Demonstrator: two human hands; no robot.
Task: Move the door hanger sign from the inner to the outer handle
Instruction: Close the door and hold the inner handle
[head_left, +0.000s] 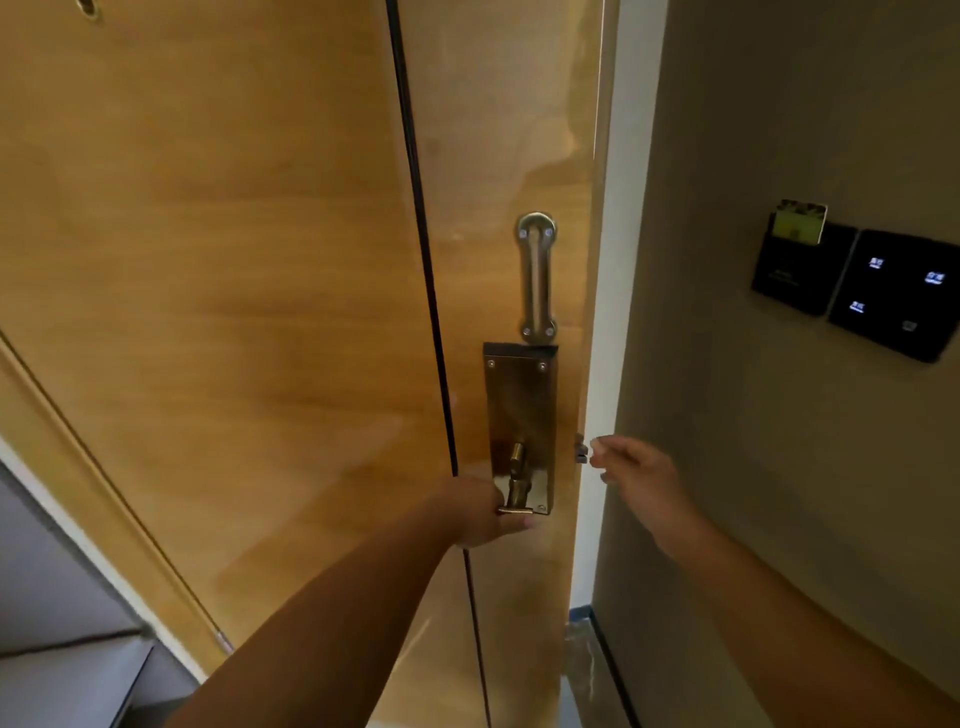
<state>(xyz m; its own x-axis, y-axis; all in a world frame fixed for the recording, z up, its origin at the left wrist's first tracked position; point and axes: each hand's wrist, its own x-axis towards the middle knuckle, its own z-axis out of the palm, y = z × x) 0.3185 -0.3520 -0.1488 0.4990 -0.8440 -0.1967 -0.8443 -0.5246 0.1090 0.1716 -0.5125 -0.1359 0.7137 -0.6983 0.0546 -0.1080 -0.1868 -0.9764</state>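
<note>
A wooden door (260, 260) fills the left and middle of the head view. On it is a brass lock plate (522, 410) with the inner handle (515, 506) at its lower end. My left hand (480, 512) is shut on that handle. My right hand (631, 467) hovers at the door's edge beside the latch (581, 449), fingers loosely apart and holding nothing. A narrow bright gap shows between the door's edge and the white frame (608, 312). No door hanger sign is in view, and the outer handle is hidden behind the door.
A metal swing guard bar (536, 278) is mounted above the lock plate. On the grey wall to the right hang a black key-card holder with a card (797, 244) and a black touch switch panel (901, 296). A grey surface (62, 649) lies at the lower left.
</note>
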